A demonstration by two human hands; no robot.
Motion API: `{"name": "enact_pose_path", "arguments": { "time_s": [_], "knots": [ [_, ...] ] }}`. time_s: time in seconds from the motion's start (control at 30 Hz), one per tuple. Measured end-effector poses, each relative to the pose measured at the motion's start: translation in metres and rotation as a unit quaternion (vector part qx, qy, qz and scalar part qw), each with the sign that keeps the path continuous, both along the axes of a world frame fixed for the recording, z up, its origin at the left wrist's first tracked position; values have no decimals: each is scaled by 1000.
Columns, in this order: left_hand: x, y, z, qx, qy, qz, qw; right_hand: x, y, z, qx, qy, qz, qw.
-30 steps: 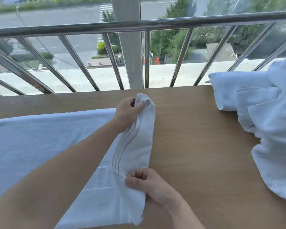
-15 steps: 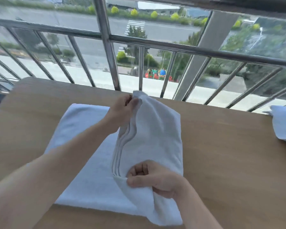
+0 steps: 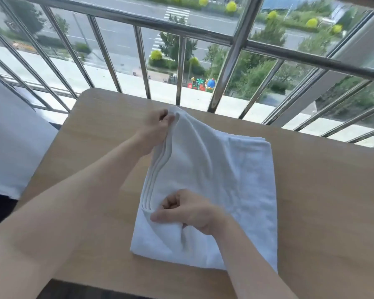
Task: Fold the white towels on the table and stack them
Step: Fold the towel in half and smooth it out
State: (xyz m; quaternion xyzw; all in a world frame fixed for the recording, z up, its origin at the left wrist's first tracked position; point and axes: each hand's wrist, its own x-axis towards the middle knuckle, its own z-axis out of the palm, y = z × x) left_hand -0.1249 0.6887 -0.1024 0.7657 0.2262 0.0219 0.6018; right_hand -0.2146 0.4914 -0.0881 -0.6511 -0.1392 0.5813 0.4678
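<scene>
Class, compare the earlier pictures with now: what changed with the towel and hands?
The left hand and right hand carried the gripped edge of the towel leftward across it, folding it over. Unchanged: both still pinch that edge, and the towel stays on the table.

Bright, even daylight enters from the far side, through the railing [image 3: 180,67]. Illumination is diffuse. The desk [image 3: 322,190] carries only soft, faint shadows, beneath the raised towel [image 3: 225,169] and the left forearm [image 3: 73,212]. No glare noted; the towel's whites retain fold detail. Wide-angle distortion splays the railing bars outward toward both edges. Outdoor background is soft and slightly smeared. The near forearm is out of focus.
</scene>
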Motion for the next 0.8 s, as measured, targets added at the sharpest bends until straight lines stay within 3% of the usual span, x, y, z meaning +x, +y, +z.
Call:
{"name": "enact_pose_path", "arguments": {
  "time_s": [0.23,0.47,0.63,0.7,0.8],
  "knots": [
    [-18,22,-67,24,32,82,996,-42,32,-61,-82,-101,-52,990],
    [-21,20,-71,93,54,38,993,-52,38,-66,-120,-188,-38,974],
    [-20,18,-67,123,38,64,990,-63,41,-59,-139,-258,-25,956],
    [-24,17,-67,116,42,76,989,-64,41,-55,-137,-248,-26,959],
    [-34,14,-68,91,56,66,992,-59,32,-45,-96,-132,-86,983]
  ]
}}
